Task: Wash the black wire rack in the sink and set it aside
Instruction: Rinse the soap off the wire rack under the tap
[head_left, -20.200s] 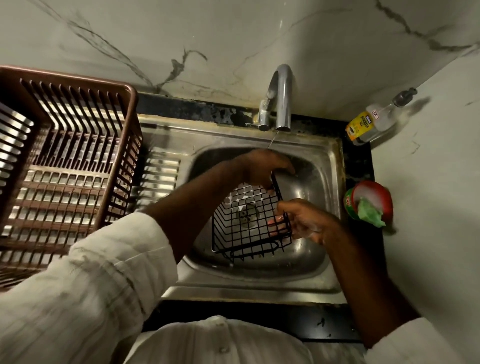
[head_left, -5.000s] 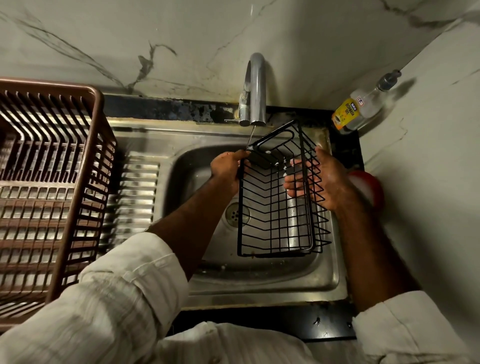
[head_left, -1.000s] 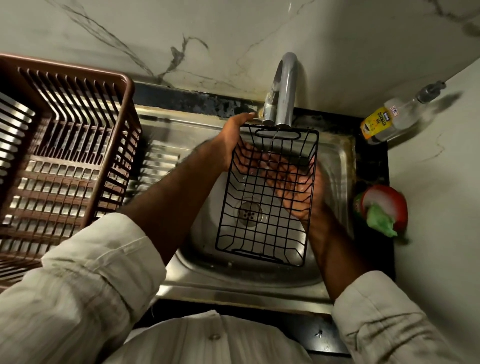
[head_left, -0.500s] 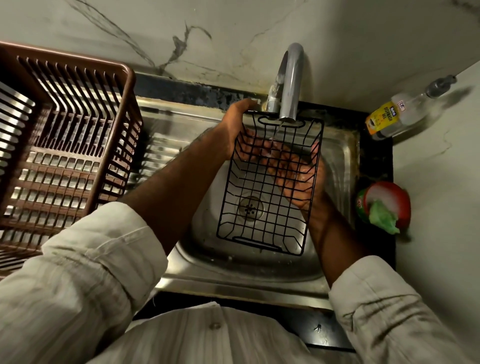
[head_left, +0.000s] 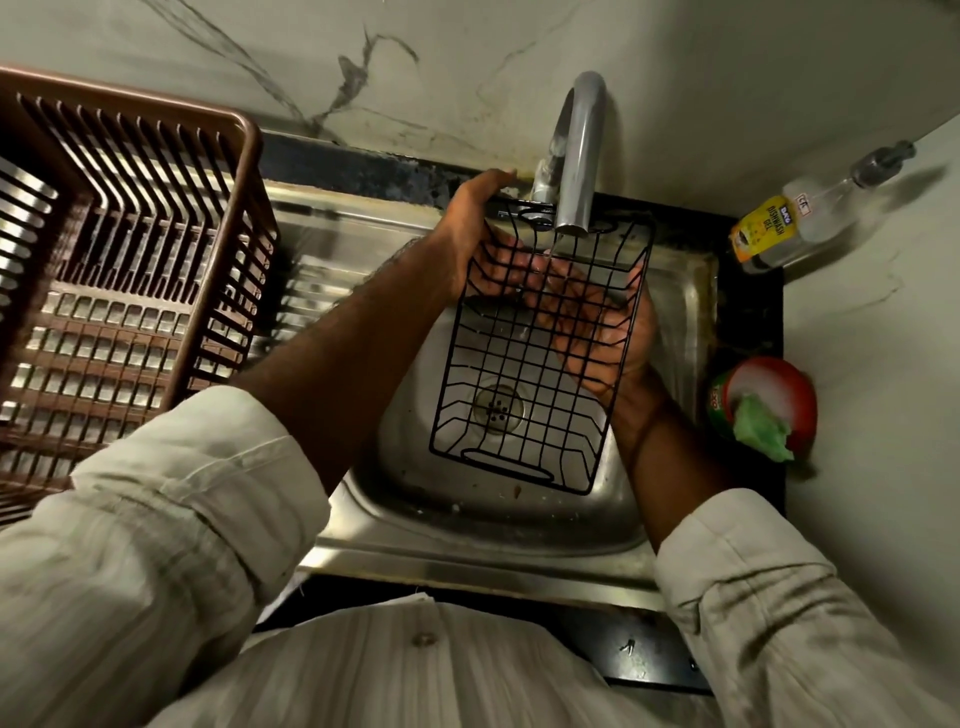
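Head | left grip clutches rack | right grip spread | bottle: "DISHWASH GEL"

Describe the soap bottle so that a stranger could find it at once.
Start at the sink. Beyond its far right corner, by the wall, is a clear bottle. Its yellow label and grey pump set it apart from the red tub nearby.

Dim, greenish light. The steel sink rim gleams, the dishwash gel bottle throws a shadow rightward, and the edges bend.
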